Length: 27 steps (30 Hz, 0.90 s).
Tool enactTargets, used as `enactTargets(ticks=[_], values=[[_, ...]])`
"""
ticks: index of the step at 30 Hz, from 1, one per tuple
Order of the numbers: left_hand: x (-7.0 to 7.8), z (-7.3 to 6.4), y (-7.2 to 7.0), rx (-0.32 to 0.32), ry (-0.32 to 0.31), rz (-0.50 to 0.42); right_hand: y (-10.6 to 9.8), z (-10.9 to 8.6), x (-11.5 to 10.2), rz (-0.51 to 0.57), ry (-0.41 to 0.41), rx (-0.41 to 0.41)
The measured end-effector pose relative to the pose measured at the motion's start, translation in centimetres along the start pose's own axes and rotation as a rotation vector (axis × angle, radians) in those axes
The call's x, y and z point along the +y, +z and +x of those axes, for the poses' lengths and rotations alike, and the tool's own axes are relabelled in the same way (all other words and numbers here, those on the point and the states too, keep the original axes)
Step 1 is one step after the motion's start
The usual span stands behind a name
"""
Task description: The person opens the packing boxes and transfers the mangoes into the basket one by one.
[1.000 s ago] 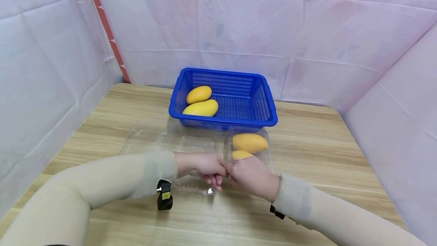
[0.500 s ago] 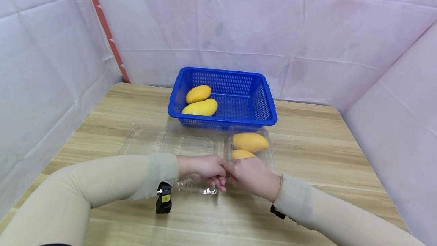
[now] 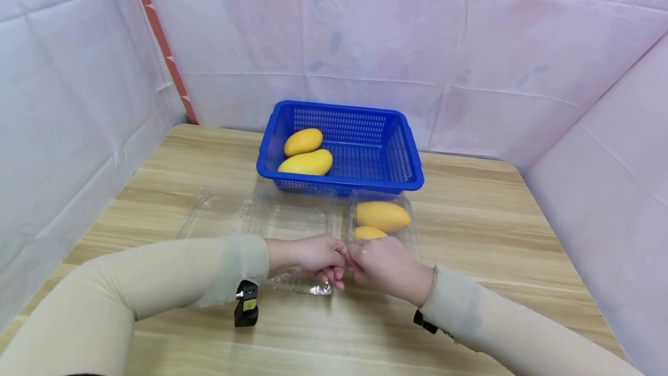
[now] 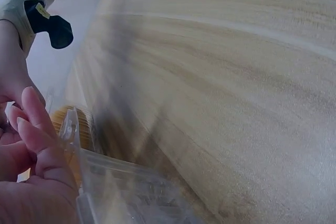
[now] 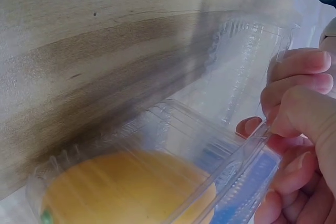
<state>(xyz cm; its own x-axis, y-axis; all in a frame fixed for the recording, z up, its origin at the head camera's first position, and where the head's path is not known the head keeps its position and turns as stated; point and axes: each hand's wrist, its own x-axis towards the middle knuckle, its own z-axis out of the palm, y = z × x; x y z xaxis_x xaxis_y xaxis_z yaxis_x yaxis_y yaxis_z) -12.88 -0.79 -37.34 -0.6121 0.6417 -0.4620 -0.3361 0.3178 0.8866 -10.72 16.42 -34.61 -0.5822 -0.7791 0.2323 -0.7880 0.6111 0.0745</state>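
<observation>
The right hand (image 3: 391, 268) partly hides the nearer boxed mango (image 3: 369, 232), the left sleeve (image 3: 182, 268) partly covers a clear tray (image 3: 292, 222), and the left wrist view crops the left hand (image 4: 39, 174)

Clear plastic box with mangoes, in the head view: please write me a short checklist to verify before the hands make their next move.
1. Mangoes inside the clear plastic box: ok, two show; the right hand partly hides one.
2. Right hand on the rim: ok, it pinches the edge.
3. Left hand gripping too: cannot tell, its fingertips are at the edge but partly hidden.
4. Rim fully pressed shut: cannot tell, fingers cover part.
5. Blue basket emptied: not ok, two mangoes lie inside.
</observation>
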Motion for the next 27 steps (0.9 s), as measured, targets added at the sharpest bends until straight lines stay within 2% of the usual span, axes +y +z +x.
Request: enactTargets(ticks=[9, 18, 24, 27], values=[[0.1, -0.1, 0.4, 0.023, -0.013, 0.005, 0.3, 0.1, -0.1, -0.013, -0.026, -0.017], [0.4, -0.4, 0.8, 0.07, -0.012, 0.092, 0.0, 0.5, -0.5, -0.05, -0.039, -0.03], [1.0, -0.7, 0.3, 0.014, -0.037, 0.14, 0.0, 0.2, -0.6, -0.059, -0.041, -0.038], [1.6, -0.8, -0.3, -0.018, -0.04, 0.198, 0.1, 0.1, -0.6, -0.059, -0.041, -0.029]])
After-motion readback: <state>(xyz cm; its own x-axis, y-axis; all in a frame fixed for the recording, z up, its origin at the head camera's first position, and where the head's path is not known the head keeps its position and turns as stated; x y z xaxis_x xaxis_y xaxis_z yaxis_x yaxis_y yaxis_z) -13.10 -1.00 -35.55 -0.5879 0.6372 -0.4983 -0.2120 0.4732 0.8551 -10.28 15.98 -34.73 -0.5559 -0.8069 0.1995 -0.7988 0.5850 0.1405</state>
